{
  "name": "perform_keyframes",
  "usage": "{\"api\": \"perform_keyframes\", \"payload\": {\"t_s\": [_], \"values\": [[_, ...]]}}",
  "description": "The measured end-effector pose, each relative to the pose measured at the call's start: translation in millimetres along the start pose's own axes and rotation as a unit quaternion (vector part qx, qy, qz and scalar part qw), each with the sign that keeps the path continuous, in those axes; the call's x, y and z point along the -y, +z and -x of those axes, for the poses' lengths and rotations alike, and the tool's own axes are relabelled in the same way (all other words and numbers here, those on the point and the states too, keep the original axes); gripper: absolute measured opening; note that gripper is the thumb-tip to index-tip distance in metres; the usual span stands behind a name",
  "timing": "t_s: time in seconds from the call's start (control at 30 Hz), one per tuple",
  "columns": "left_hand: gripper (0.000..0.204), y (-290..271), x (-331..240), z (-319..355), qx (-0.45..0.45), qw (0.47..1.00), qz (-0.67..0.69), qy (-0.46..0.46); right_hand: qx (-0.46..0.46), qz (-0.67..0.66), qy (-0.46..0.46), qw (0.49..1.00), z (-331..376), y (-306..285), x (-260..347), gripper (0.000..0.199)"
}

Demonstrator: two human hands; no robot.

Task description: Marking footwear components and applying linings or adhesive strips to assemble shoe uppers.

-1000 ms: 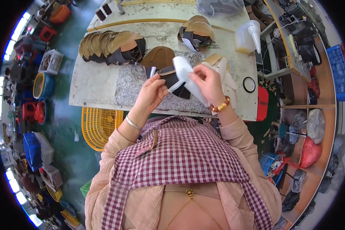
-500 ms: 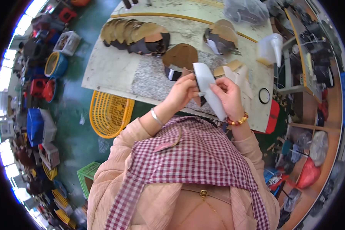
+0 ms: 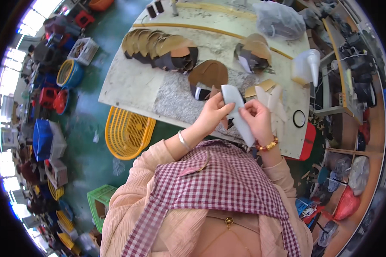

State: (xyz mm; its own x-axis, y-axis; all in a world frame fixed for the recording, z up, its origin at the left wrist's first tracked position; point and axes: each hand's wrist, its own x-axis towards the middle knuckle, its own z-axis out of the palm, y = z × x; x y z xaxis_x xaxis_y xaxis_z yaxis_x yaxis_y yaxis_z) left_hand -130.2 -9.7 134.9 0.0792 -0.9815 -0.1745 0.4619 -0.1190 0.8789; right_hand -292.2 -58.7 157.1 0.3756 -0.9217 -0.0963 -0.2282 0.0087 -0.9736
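Head view: left hand (image 3: 210, 113) and right hand (image 3: 259, 120) pinch the pale strip (image 3: 239, 121) by the table's (image 3: 128, 81) near edge, where slackening fingers could let it slip floorward.

The beige-sleeved left forearm (image 3: 161, 154) slants inward to a bare left hand (image 3: 212, 113), thumb (image 3: 227, 109) stretched toward the right and fingers curled, while the beige-sleeved right forearm (image 3: 272, 160) rises to a bare right hand (image 3: 260, 119), thumb and bent fingers pinched together.
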Motion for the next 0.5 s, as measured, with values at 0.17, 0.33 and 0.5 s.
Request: {"api": "perform_keyframes", "payload": {"t_s": [0.17,0.33,0.5], "values": [[0.020,1,6,-2,-0.081,0.996,-0.012,0.025,0.007,0.045,-0.026,0.999,6,8,3,0.009],[0.021,-10,4,-14,-0.030,0.989,0.100,-0.104,-0.020,0.020,-0.036,0.999,-2,6,-1,0.008],[0.024,-10,7,-6,0.018,0.992,-0.085,-0.097,-0.044,0.463,-0.165,0.870,-1,4,12,0.018]]}}
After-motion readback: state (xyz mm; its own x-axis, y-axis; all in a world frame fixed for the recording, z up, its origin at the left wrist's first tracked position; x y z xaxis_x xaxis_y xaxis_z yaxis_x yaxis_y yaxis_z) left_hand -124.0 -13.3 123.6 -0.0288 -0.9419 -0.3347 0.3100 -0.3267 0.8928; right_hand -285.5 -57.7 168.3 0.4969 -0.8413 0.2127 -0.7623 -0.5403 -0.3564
